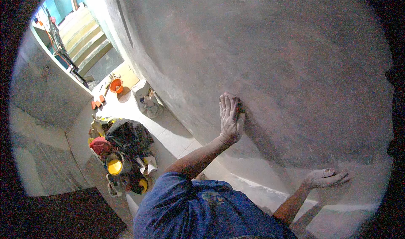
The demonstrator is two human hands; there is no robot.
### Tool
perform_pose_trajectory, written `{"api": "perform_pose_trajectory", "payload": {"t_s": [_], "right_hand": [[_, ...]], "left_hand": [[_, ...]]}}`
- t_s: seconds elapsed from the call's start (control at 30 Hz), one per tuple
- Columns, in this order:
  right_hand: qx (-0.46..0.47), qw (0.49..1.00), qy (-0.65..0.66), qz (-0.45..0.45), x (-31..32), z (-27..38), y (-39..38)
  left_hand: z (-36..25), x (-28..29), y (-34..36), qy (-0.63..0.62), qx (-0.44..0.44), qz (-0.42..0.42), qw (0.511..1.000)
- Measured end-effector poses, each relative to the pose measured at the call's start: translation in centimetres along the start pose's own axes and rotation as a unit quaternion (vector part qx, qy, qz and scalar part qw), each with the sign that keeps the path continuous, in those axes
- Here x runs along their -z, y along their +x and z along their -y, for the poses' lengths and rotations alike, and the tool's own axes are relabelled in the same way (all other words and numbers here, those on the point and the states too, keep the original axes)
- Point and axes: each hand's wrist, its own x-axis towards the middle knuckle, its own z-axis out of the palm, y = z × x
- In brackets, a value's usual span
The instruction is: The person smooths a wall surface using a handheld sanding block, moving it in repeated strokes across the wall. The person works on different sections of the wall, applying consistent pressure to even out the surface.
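Observation:
My left hand [231, 118] lies nearly flat against the grey plastered wall [295, 78], fingers stretched upward and whitened with dust. Along its right edge a small dark patch shows; I cannot tell whether it is shadow or something under the palm. Lower and to the right, my right hand [327, 179] is also dusty, its fingers extended with nothing visible in them. It is beside the lower wall, and I cannot tell whether it touches it. A blue sleeve covers my left upper arm.
On the floor at left are a black plastic bag [128, 133], a bucket with yellow inside [114, 167] and a red bundle [100, 146]. Farther off stand an orange bucket [116, 86] and a pale sack [147, 100]. Steps [89, 43] rise beyond the opening. A ledge [253, 186] runs along the wall's foot.

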Motion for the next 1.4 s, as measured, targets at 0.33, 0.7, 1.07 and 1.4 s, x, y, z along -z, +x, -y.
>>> {"api": "perform_pose_trajectory", "payload": {"t_s": [0.33,0.7,1.07,1.4], "right_hand": [[-0.034,0.999,-0.009,0.017,-0.2,-0.3,-0.5],[-0.137,0.984,0.113,-0.007,-1.1,-0.8,-1.3],[0.0,0.998,-0.052,0.02,-0.7,-0.3,0.3],[0.014,1.0,-0.012,-0.019,-0.5,0.3,0.6]], "left_hand": [[14.2,8.3,25.7,-0.209,0.044,-0.253,0.944],[5.1,2.2,2.8,-0.183,0.217,-0.091,0.954],[7.3,3.8,4.2,-0.129,0.231,-0.065,0.962],[11.1,5.2,7.3,-0.105,0.172,-0.134,0.97]]}}
